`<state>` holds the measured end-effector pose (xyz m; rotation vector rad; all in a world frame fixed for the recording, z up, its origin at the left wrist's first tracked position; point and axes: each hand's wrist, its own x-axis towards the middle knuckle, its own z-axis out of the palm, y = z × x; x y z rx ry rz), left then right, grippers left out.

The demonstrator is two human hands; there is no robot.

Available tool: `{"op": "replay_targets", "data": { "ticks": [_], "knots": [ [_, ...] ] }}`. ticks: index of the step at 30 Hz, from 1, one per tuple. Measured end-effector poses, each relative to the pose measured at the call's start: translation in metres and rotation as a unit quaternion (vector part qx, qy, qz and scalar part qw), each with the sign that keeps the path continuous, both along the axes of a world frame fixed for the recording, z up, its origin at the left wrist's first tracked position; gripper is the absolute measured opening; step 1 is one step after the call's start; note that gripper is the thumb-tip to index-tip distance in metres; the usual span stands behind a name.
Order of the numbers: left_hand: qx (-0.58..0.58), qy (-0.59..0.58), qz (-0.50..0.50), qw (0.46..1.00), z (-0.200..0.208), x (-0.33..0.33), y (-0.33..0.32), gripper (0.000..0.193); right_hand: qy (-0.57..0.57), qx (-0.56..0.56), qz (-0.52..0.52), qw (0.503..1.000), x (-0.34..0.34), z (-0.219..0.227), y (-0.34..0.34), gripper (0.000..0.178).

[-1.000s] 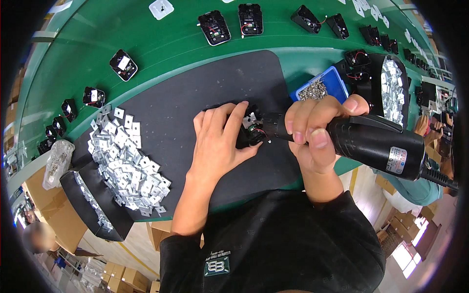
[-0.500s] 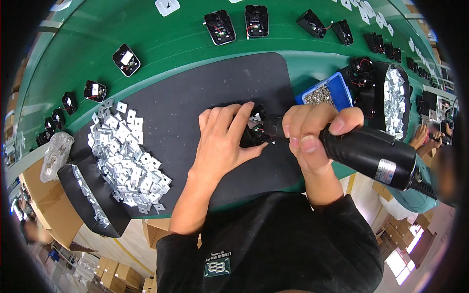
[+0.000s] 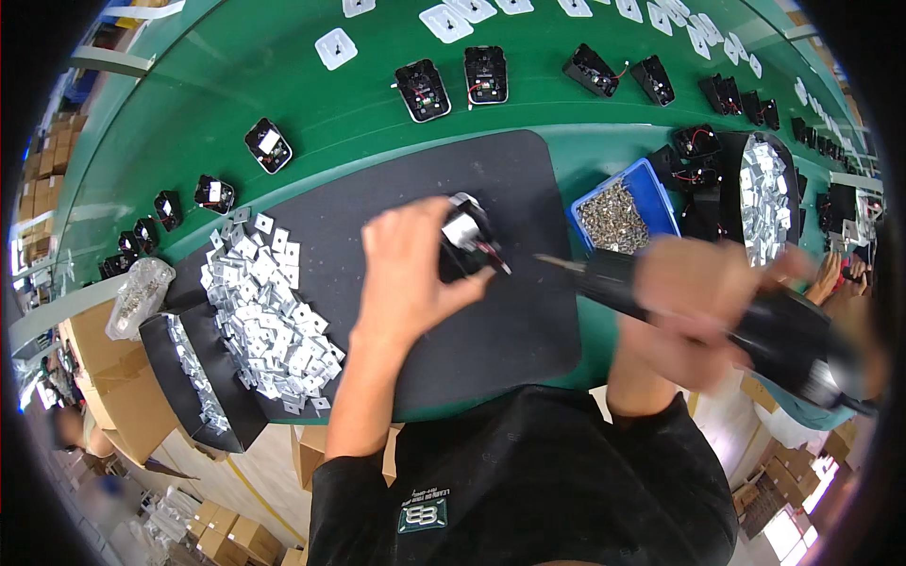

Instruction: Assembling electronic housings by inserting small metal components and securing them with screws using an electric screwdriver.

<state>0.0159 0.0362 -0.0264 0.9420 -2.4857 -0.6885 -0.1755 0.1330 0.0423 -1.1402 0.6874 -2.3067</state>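
My left hand (image 3: 401, 269) grips a small black plastic housing (image 3: 456, 257) on the black mat (image 3: 510, 344), fingers along its left and far side, thumb at its near edge. A silvery plate shows inside the housing, and a thin reddish wire end sticks out at its lower right. In my right hand (image 3: 694, 307), smeared by motion, is a black electric screwdriver (image 3: 609, 279). Its bit points left toward the housing, apart from it. Just beyond the screwdriver stands a blue bin (image 3: 662, 193) holding many small screws (image 3: 613, 219).
Left on the mat lies a heap of square metal plates (image 3: 269, 321), beside a black tray (image 3: 236, 420) of more. Another tray of plates (image 3: 764, 198) stands far right. Across the green conveyor (image 3: 340, 104) sit several black housings (image 3: 422, 91) and white covers (image 3: 445, 24). A person's hand (image 3: 828, 274) shows at far right.
The screwdriver has pulled back rightward, off the housing, baring its bit. The housing, still in my left hand, is tilted differently and shows its silvery plate. The whole view has shifted slightly.
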Motion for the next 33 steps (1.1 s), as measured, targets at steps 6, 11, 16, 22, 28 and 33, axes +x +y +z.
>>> {"op": "replay_targets", "data": {
  "ticks": [6,11,16,22,28,33],
  "knots": [
    [-0.051,-0.034,0.113,0.992,-0.002,0.007,-0.081,0.075,-0.106,-0.124,-0.006,0.987,-0.06,0.037,0.061,0.064],
    [-0.155,-0.124,0.092,0.976,-0.011,-0.004,-0.115,0.093,-0.072,-0.011,-0.022,0.997,-0.065,-0.004,0.071,0.07],
    [-0.205,-0.123,0.054,0.969,-0.005,-0.043,-0.116,0.094,-0.008,0.085,-0.131,0.988,-0.069,-0.026,0.044,0.081],
    [-0.146,-0.079,0.004,0.986,0.022,-0.045,-0.071,0.074,-0.014,0.085,-0.198,0.976,-0.073,-0.048,0.022,0.059],
    [-0.072,-0.115,-0.068,0.988,0.026,-0.003,0.013,0.08,0.087,0.175,-0.202,0.96,-0.072,-0.063,0.016,0.055],
    [0.001,-0.117,-0.01,0.993,0.023,0.017,0.047,0.099,0.069,0.154,-0.223,0.96,-0.063,-0.059,0.013,0.055]
  ]
}}
